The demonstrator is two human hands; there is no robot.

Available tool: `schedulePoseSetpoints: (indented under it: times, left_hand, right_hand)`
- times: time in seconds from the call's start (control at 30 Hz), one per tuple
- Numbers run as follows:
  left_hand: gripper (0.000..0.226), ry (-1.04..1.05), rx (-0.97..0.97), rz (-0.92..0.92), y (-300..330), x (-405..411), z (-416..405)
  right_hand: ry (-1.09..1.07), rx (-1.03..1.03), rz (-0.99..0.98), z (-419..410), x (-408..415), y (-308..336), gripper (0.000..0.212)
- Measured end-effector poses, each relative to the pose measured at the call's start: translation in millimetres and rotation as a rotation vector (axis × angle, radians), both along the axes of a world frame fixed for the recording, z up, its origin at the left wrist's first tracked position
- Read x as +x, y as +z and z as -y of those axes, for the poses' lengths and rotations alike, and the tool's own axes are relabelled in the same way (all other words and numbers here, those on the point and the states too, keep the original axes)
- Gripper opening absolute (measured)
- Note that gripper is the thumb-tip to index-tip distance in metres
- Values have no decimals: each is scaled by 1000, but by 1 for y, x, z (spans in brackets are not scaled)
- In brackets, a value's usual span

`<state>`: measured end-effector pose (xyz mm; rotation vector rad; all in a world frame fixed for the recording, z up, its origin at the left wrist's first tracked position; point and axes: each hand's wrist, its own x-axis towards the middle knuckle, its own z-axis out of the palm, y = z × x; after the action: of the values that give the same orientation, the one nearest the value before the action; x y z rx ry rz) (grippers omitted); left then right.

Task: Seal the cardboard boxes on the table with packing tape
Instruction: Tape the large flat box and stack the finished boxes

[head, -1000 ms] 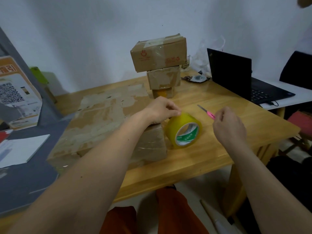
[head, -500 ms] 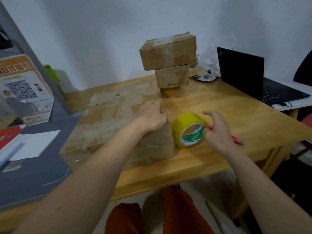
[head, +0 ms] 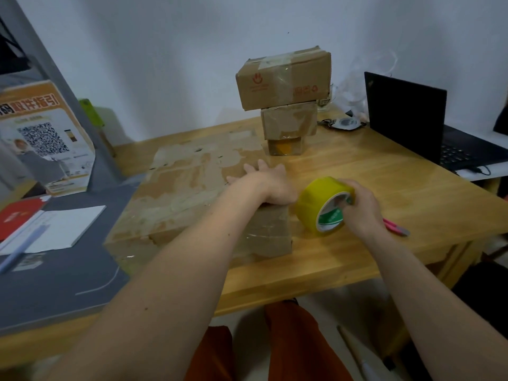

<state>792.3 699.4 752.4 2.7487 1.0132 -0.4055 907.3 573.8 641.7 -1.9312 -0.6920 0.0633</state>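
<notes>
Wooden table [head: 384, 188], pale and varnished, carrying every item shown. Largest on it is a flat cardboard box [head: 192, 188], its top patched with torn paper and old clear tape, lying at the table's left-centre with its near right corner towards the viewer. Behind it, near the wall, stands a stack of three boxes [head: 286, 103] — the widest on top, a middle one beneath, the smallest at the bottom. At far right an open black laptop [head: 406, 116] rests partly on the table's edge. To the left, a grey mat [head: 55, 276] holds a white pad [head: 63, 229], and an orange-and-white leaflet with a QR code [head: 44, 138] leans upright behind it.

The left hand [head: 264, 185] lies palm-down on the flat box at its near right corner, fingers extended and pressing the top. The right hand [head: 357, 207] grips a roll of yellow packing tape [head: 321, 207]: thumb over the outer rim, fingers curled into the green-and-white core. The roll stands on edge on the table, just beside the box's right side and close to the left hand. A pink pen-like tool [head: 395, 228] — its tip grey — lies on the table just behind the right wrist
</notes>
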Motion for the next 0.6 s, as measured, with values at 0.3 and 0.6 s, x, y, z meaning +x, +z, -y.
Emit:
schedulePoseSetpoints:
  times: [0.3,0.6]
  left_hand:
    - [82,32,91,-129,1,25,0]
    - [88,-13,19,75,-5,-4,23]
  right_hand:
    - [-35,7,-2,1,0,-8,31]
    - [-98,-24,-40,0,-5,-5,30]
